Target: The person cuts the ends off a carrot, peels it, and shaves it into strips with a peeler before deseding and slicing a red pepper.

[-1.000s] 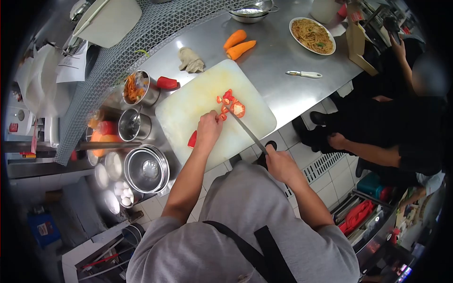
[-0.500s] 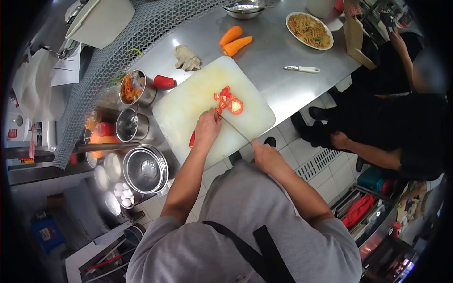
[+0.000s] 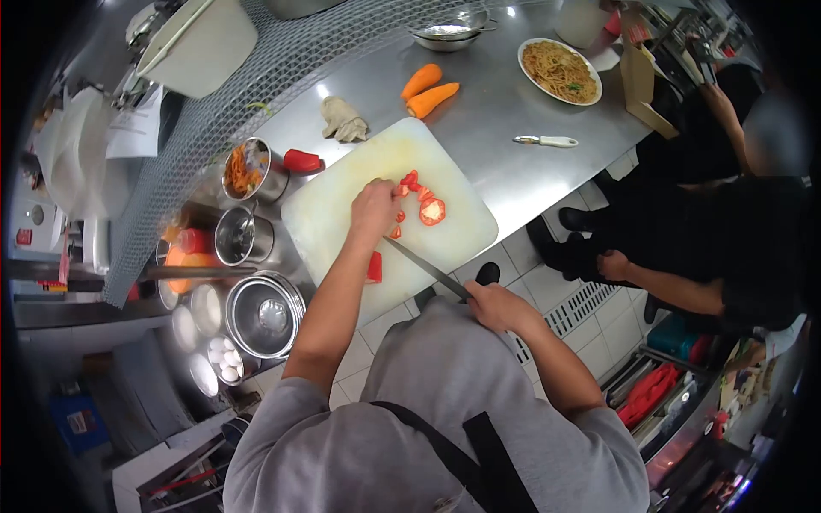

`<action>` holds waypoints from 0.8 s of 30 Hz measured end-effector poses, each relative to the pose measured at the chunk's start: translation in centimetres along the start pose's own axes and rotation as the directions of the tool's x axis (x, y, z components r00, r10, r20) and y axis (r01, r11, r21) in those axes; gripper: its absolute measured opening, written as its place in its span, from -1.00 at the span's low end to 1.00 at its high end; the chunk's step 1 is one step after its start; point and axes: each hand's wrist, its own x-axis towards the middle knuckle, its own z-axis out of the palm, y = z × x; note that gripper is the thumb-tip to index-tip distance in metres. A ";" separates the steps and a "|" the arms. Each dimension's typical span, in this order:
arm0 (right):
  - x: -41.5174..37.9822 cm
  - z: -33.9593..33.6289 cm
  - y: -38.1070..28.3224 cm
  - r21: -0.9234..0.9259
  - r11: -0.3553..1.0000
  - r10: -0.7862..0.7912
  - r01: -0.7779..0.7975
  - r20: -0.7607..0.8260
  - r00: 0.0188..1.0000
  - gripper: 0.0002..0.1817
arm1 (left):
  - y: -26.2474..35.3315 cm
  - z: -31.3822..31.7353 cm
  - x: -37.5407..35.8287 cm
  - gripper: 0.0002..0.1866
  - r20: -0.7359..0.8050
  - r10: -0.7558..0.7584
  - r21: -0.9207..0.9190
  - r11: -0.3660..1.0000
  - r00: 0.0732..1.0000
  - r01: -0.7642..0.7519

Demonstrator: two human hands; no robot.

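Note:
My right hand point(image 3: 492, 305) is wrapped round the handle of a kitchen knife point(image 3: 428, 268), whose blade slants up and left over the near part of the white cutting board point(image 3: 462, 192). On the board, my left hand point(image 3: 375, 209) has its fingers drawn together at a small piece of red bell pepper point(image 3: 401, 191). More cut pepper pieces point(image 3: 411, 179) lie just beyond, and a round pepper end point(image 3: 432, 211) with a pale core sits to their right. Loose bits point(image 3: 396, 229) rest by the knife tip. A larger pepper chunk point(image 3: 375, 268) lies below my left wrist, partly hidden by the forearm.
Left of the board stand a red pepper piece point(image 3: 301, 161), a metal pot of scraps point(image 3: 278, 183) and steel bowls point(image 3: 295, 295). Beyond it are a crumpled cloth point(image 3: 344, 120), carrots point(image 3: 432, 100), a peeler point(image 3: 547, 141) and a noodle plate point(image 3: 523, 64). A person in black point(image 3: 684, 231) stands right.
My left hand has moved away from the knife, up to the cut pieces. The knife has shifted toward me and left, and small pepper bits now show near its tip.

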 end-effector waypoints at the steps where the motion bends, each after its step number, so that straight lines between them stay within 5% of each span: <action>1: 0.3 0.2 0.3 0.023 0.999 -0.034 0.034 -0.002 0.999 -0.70 | -0.3 -0.5 -0.3 -0.89 -0.003 0.021 -0.041 0.999 1.000 -0.021; 4: 0.3 0.7 0.3 0.043 0.999 -0.015 0.021 -0.120 0.993 -0.75 | -1.5 -0.9 -1.4 -0.91 -0.038 0.050 -0.121 0.991 0.998 -0.054; 7: -0.4 -0.1 0.2 0.092 0.992 0.102 -0.086 -0.183 0.978 -0.73 | -2.9 -0.5 -3.1 -0.93 0.008 0.258 -0.171 0.952 0.966 -0.253; 12: -0.4 -1.0 -1.6 0.036 0.988 0.154 -0.150 -0.164 0.974 -0.63 | -4.1 -0.4 -4.3 -0.87 -0.002 0.399 -0.241 0.890 0.917 -0.387; 18: 0.1 -1.9 -4.9 0.012 0.991 0.136 -0.136 -0.134 0.982 -0.64 | -3.7 -0.1 -4.9 -0.85 -0.051 0.164 -0.391 0.904 0.985 -0.171; 24: 1.0 -0.8 -4.7 -0.025 0.993 0.107 -0.112 -0.154 0.982 -0.68 | -3.6 0.8 -4.5 -0.85 -0.040 0.184 -0.394 0.900 0.982 -0.185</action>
